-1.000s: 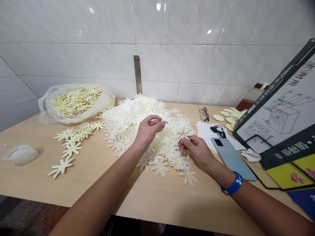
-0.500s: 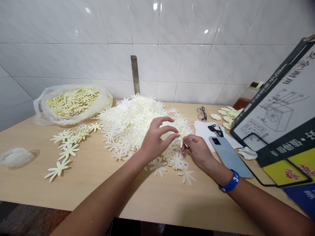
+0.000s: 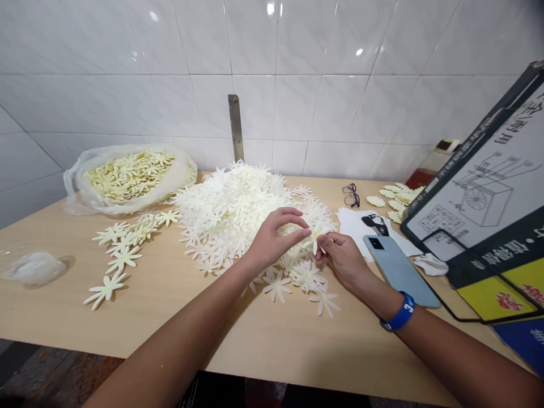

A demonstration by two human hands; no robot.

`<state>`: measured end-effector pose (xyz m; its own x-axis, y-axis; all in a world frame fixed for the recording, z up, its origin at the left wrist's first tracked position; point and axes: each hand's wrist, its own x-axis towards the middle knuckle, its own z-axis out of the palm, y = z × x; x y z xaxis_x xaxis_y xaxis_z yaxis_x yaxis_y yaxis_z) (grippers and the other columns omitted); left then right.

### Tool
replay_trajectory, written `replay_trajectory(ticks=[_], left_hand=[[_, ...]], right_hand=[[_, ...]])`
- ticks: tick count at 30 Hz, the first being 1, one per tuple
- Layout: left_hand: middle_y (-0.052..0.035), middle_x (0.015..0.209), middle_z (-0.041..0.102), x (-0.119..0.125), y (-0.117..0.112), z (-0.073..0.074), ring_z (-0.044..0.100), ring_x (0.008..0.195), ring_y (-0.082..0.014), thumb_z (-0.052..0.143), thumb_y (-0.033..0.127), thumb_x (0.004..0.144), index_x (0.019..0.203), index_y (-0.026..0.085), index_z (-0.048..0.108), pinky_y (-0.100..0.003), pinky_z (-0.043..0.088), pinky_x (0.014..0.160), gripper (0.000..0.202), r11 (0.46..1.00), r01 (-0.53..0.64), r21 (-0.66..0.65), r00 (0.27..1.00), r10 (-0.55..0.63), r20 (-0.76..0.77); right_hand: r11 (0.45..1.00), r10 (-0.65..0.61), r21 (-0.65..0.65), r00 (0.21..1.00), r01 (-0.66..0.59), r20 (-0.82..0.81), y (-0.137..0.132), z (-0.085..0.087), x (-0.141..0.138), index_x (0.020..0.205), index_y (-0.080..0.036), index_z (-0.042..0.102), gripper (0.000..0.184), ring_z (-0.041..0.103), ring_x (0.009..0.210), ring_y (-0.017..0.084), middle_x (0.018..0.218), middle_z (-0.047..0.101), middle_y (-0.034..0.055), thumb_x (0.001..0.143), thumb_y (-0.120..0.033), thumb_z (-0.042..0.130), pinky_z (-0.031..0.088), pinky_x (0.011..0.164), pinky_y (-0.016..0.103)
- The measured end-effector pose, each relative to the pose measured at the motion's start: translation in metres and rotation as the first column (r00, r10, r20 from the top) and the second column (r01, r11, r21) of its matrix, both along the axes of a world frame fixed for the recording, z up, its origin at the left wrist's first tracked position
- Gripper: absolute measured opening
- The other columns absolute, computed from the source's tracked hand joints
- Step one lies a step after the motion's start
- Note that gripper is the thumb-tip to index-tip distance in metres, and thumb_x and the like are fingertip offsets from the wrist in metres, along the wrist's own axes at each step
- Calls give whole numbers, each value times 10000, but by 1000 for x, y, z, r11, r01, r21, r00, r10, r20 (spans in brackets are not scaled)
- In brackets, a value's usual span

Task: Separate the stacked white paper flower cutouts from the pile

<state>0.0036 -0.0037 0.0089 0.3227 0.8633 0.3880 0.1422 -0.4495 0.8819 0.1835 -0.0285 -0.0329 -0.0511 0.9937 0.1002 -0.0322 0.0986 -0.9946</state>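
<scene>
Head view: near flower heap (image 3: 229, 209) and phone (image 3: 402, 277), right hand (image 3: 345, 259) pinches one bloom (image 3: 315, 236) while left hand (image 3: 272, 241) gapes

Bright light put small glare spots on the tiled wall (image 3: 140, 107) behind the table (image 3: 272, 340), nearly bleached the flower heap (image 3: 229, 192), and left soft shadow by the front edge.

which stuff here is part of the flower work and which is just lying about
Likely part of it:
- flower piece pinched in the right hand, left hand close by
- white flower pile
- perhaps the yellowish flowers in the plastic bag

Seemingly just lying about:
- phone
- glasses
- printed box
- bottle
</scene>
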Motion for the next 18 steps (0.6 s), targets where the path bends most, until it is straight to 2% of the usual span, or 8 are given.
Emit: replay_trajectory(ticks=[2,4,8,11,15,18], left_hand=[[-59,1207,612,2,-1,-2,529,1203,-235,721,323,763,771,232,737,-375,357,1079,93,999,47,-6,999,-47,-26],[-68,1205,603,4,0,-4,548,1173,-234,713,322,767,754,217,733,-368,407,1029,107,994,74,-80,997,-72,17],[-90,1176,598,0,5,-4,568,1123,-223,680,335,788,735,174,695,-320,479,902,171,978,27,-206,993,-3,116],[-89,1204,591,-3,6,-2,559,1141,-229,690,353,780,766,185,713,-323,479,900,170,982,65,-177,994,-49,95],[-59,1207,601,1,3,-3,534,1190,-234,733,322,739,739,226,739,-353,424,997,97,987,117,-106,993,-117,3],[-65,1169,609,3,2,-5,556,1146,-232,716,318,743,701,208,720,-342,450,955,118,984,105,-144,994,-103,17]], right_hand=[[1000,7,8,1000,-7,2,0,0,0,586,-165,599,472,541,474,133,518,586,27,772,-589,693,424,481,258],[1000,9,16,1000,-9,8,-1,0,-1,577,-164,598,479,537,465,130,512,584,26,764,-595,697,426,474,257],[1000,-2,16,999,1,35,-2,3,-1,561,-162,610,488,536,456,129,514,591,30,732,-605,718,435,476,261],[1000,-16,21,999,15,51,-3,5,-1,556,-163,612,500,542,459,136,512,594,33,722,-624,713,440,474,265],[999,-21,42,997,18,70,-3,7,-1,537,-171,592,527,537,444,143,488,580,33,723,-654,693,437,459,272],[998,-13,55,996,9,84,-4,6,-1,516,-172,581,539,527,438,139,478,566,32,737,-654,679,431,462,274]])
